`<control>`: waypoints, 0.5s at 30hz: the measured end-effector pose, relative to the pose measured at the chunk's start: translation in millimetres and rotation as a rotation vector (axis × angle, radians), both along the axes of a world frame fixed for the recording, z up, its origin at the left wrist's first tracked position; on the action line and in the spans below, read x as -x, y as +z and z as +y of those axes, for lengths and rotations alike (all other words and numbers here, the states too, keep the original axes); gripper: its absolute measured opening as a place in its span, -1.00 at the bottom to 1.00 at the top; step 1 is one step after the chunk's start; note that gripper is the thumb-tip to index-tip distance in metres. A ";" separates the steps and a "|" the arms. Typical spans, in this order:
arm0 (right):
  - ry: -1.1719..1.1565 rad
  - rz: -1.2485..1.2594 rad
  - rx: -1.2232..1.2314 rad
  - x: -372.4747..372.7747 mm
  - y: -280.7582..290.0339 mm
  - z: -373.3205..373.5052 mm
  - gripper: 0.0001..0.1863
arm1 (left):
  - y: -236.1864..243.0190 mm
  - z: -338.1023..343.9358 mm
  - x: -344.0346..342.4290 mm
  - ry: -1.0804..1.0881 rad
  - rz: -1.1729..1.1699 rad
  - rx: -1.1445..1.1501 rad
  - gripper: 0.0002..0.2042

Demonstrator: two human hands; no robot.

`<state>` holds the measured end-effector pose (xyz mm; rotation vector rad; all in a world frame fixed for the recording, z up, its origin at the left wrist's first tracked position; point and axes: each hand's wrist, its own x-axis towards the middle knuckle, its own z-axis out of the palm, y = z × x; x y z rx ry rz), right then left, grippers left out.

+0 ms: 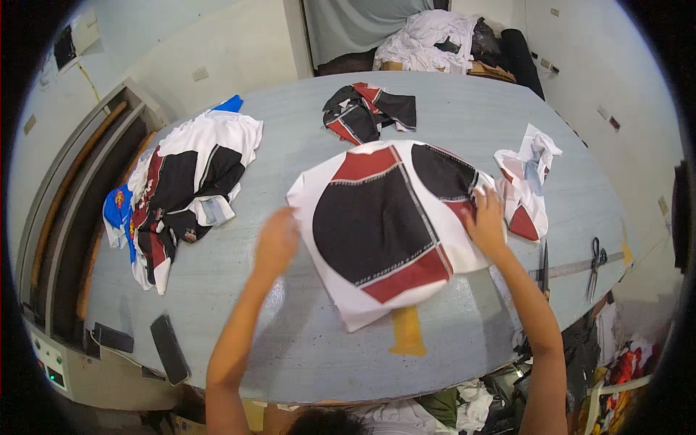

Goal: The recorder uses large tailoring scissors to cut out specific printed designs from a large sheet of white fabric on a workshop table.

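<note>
A white fabric panel (380, 217) printed with black shapes and dark red bands lies spread at the middle of the table. My left hand (277, 243) is beside its left edge; motion blur hides how the fingers are set. On the panel's right part, my right hand (487, 223) rests with its fingers apart over the white and red cloth. Just beyond that hand lies a crumpled white and red fabric piece (525, 185). Black and red fabric scraps (368, 110) lie behind the panel.
A heap of printed cloth (192, 181) covers the table's left side. Scissors (596, 267), a metal ruler (573, 271) and a dark-bladed tool (544, 268) lie at the right. A dark phone-like slab (169, 349) sits near the left front edge. A long machine (69, 210) borders the table.
</note>
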<state>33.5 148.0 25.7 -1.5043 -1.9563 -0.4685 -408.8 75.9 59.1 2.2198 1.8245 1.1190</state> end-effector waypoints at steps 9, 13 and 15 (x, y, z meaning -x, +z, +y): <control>0.166 -0.188 0.709 26.2 23.5 -120.9 -0.19 | -7.3 -74.3 -33.4 -0.296 0.503 0.514 0.04; 0.559 -0.107 0.857 4.7 61.2 -140.3 -0.35 | 29.7 -130.1 3.2 -0.328 0.654 0.793 0.19; 0.443 0.281 1.096 3.4 82.3 -135.6 -0.47 | 36.6 -139.9 6.0 -0.338 0.744 0.917 0.22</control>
